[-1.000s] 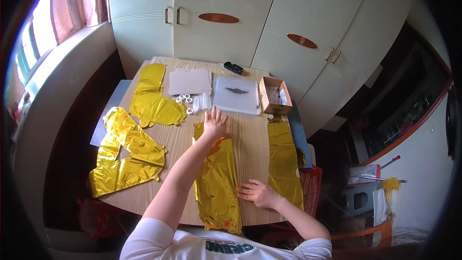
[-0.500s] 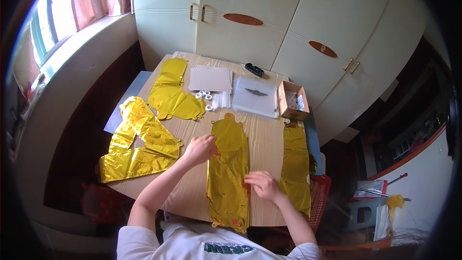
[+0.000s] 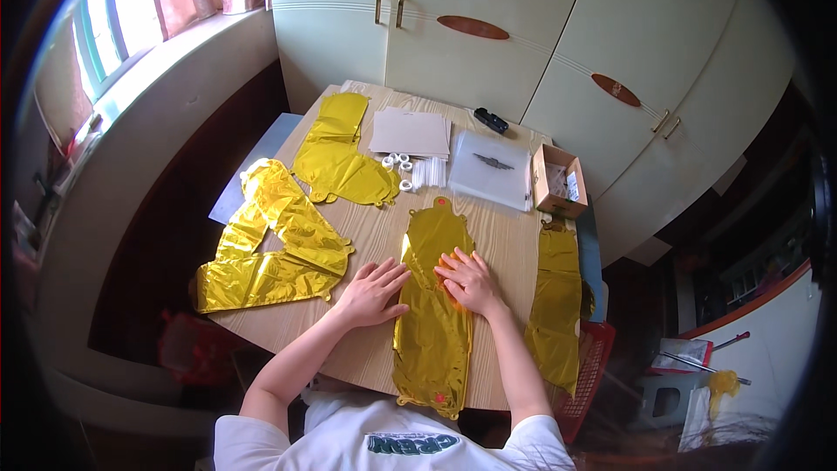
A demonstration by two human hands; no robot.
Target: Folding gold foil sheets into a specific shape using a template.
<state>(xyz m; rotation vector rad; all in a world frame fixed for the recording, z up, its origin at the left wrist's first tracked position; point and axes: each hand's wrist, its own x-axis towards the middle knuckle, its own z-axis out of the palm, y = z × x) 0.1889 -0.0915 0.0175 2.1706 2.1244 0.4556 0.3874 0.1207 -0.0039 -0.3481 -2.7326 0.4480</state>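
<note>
A flat gold foil balloon (image 3: 433,344) lies lengthwise in front of me, small tabs along its rim and a red dot near each end. Its near end reaches the table's front edge. My left hand (image 3: 373,293) rests flat with fingers spread, partly on the table and with its fingertips at the balloon's left edge. Flat on the balloon's right half lies my right hand (image 3: 469,281), fingers spread. Neither hand grips anything. To the left is a creased, bent gold foil balloon (image 3: 270,283); behind it lies another gold foil balloon (image 3: 349,170).
Farther back are grey cards (image 3: 410,133), white ribbon rolls (image 3: 399,161), clear straws (image 3: 430,174), clear plastic bags (image 3: 493,174) and a black object (image 3: 491,120). An open cardboard box (image 3: 560,181) stands at the right, with folded gold foil (image 3: 554,305) nearer me.
My left hand has come down from a raised pinch to lie flat at the balloon's left edge. My right hand has moved forward from the right edge onto the foil.
</note>
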